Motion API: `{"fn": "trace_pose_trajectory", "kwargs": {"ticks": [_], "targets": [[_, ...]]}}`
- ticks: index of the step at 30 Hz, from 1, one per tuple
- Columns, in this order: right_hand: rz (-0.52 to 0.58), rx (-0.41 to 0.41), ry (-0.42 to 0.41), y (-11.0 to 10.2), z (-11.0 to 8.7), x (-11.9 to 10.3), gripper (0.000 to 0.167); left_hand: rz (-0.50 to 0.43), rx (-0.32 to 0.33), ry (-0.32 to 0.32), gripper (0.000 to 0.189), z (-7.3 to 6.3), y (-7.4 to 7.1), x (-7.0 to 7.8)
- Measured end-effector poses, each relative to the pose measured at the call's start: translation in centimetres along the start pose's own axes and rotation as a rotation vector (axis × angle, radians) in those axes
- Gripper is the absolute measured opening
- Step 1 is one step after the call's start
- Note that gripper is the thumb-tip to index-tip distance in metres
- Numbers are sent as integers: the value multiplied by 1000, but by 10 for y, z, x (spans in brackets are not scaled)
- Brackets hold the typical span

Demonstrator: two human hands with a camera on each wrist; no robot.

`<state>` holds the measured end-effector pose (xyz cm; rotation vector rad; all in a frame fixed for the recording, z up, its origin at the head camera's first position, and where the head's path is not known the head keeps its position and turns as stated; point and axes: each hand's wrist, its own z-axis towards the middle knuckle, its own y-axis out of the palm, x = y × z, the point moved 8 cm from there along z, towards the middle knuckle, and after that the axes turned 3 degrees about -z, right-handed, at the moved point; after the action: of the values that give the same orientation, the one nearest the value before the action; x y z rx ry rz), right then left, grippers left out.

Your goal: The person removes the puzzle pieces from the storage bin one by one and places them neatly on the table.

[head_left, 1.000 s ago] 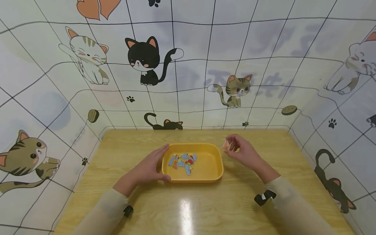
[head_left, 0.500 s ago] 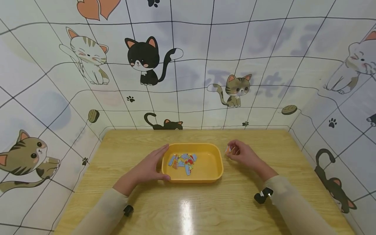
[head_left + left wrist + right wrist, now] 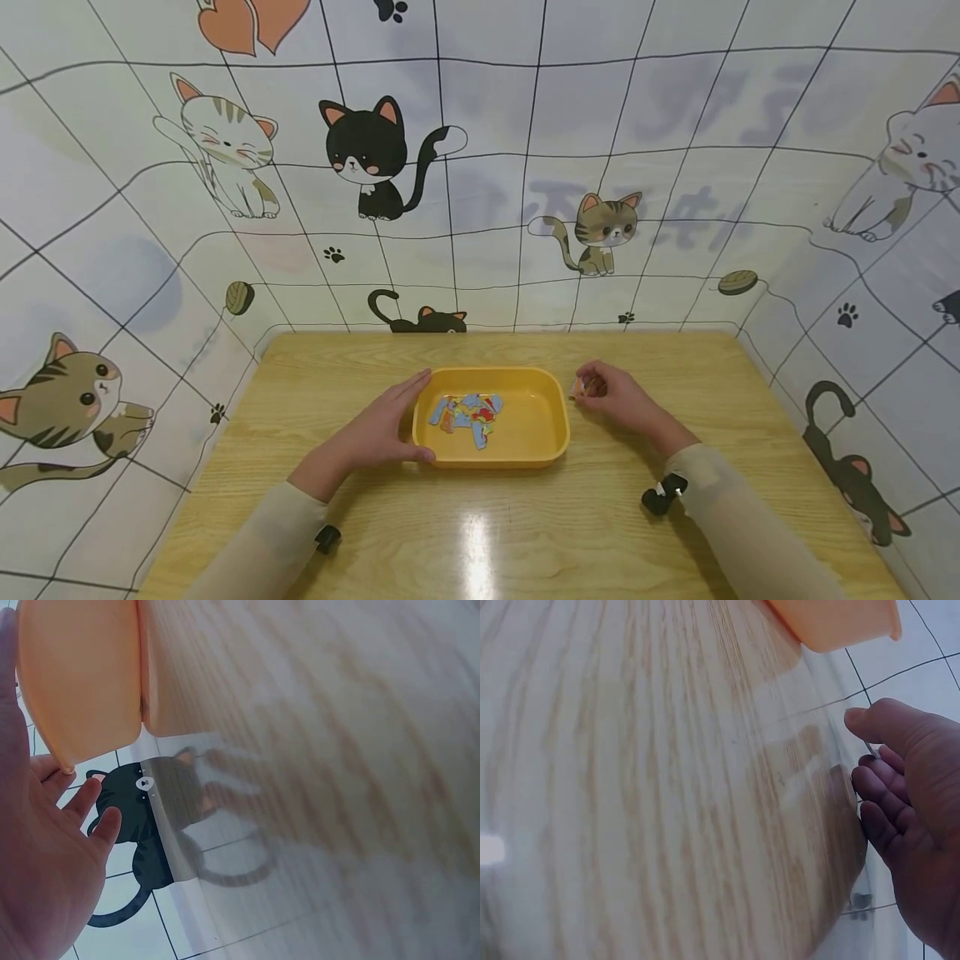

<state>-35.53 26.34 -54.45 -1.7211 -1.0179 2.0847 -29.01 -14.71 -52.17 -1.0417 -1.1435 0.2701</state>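
A shallow yellow tray [image 3: 536, 417] sits on the wooden table. Flat, irregular puzzle pieces [image 3: 462, 414], mostly light blue with red, yellow and orange print, lie together in its left half. My left hand [image 3: 375, 429] rests along the tray's left side, fingers extended toward the back corner and thumb by the front corner. In the left wrist view, those fingertips touch the rim of the tray [image 3: 82, 682]. Just right of the tray, my right hand [image 3: 618, 400] pinches a small orange and white puzzle piece [image 3: 577, 387] between thumb and fingers. Only a thin edge of it shows in the right wrist view.
The wooden table [image 3: 390, 533] runs back to a wall [image 3: 495, 200] covered in a cat-and-grid print, which also closes in both sides. A black device [image 3: 327, 538] is strapped at the left wrist, and another device [image 3: 663, 493] at the right.
My right hand, with the puzzle piece in it, has come down and a little toward me beside the tray's right edge. The left hand and the tray have stayed in place.
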Motion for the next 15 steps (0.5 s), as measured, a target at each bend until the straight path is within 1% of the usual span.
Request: {"fn": "trace_pose_trajectory", "kwargs": {"ticks": [8,15], "targets": [[-20,-32,16,4,3,6,40,-3,-2,-9,139,0,0,1],[-25,-87,15,4,5,2,42,-5,0,-10,138,0,-2,4]]}}
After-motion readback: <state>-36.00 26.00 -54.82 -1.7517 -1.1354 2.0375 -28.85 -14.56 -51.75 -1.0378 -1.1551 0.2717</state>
